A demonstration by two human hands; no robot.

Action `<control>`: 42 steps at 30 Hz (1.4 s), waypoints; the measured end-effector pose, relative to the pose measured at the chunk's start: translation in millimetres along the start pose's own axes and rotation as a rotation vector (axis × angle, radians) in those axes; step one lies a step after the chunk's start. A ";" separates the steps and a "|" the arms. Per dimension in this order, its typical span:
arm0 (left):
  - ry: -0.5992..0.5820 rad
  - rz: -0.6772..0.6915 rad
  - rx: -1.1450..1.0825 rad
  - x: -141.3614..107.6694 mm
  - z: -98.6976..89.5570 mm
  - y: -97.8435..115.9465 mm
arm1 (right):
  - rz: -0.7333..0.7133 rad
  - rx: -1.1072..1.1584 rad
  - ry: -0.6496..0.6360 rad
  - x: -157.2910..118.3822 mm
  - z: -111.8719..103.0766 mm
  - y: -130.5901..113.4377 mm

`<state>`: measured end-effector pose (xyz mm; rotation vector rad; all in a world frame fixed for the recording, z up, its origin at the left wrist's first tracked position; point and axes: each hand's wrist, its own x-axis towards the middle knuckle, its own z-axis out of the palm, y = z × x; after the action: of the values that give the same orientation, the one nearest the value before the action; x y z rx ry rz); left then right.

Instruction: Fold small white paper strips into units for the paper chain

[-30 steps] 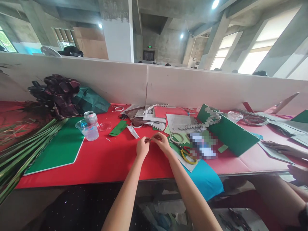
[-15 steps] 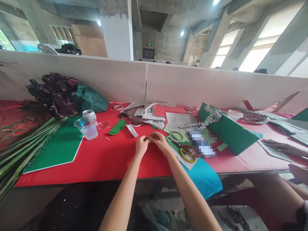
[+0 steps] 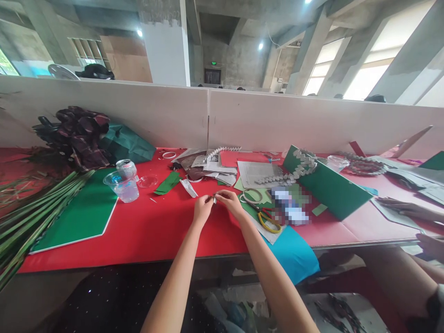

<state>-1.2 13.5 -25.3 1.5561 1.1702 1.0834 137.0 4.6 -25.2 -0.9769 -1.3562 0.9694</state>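
Observation:
Over the middle of the red table [image 3: 152, 231], my left hand [image 3: 203, 207] and my right hand [image 3: 229, 201] meet at the fingertips. A tiny whitish piece [image 3: 214, 200] is pinched between them; its shape is too small to make out. Both hands have closed fingers. Just left of them lies a folded white strip [image 3: 188, 188], with green paper [image 3: 168, 183] beyond it. To the right of my right hand are pliers with yellow and red handles [image 3: 268, 222] and a pale ring [image 3: 252, 196].
A plastic cup [image 3: 126, 188] and a can [image 3: 126, 169] stand at the left, near a green board [image 3: 83, 212] and long leaves [image 3: 41, 208]. An upright green board [image 3: 329, 189] stands at the right. Another person's hand [image 3: 398, 206] rests further right.
The view has shifted slightly. My hands stay together at nearly the same place, and a little more of the whitish piece shows between the fingertips.

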 end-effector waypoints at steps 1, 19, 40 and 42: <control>-0.006 -0.001 -0.014 -0.2 0.4 0.2 | 0.005 0.015 -0.001 -0.1 -0.1 -0.1; -0.127 -0.054 -0.221 -4.6 1.0 7.7 | -0.004 0.085 0.147 1.4 -3.8 0.0; -0.044 0.201 0.277 -4.4 -0.1 4.5 | 0.121 0.189 0.070 -0.4 -4.5 5.9; -0.084 0.191 0.188 -4.0 -1.5 7.4 | 0.133 0.210 0.072 -0.9 -4.8 4.6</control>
<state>-1.8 8.5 -18.4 1.8721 1.1091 1.0424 141.8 5.2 -29.7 -0.9405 -1.1158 1.1413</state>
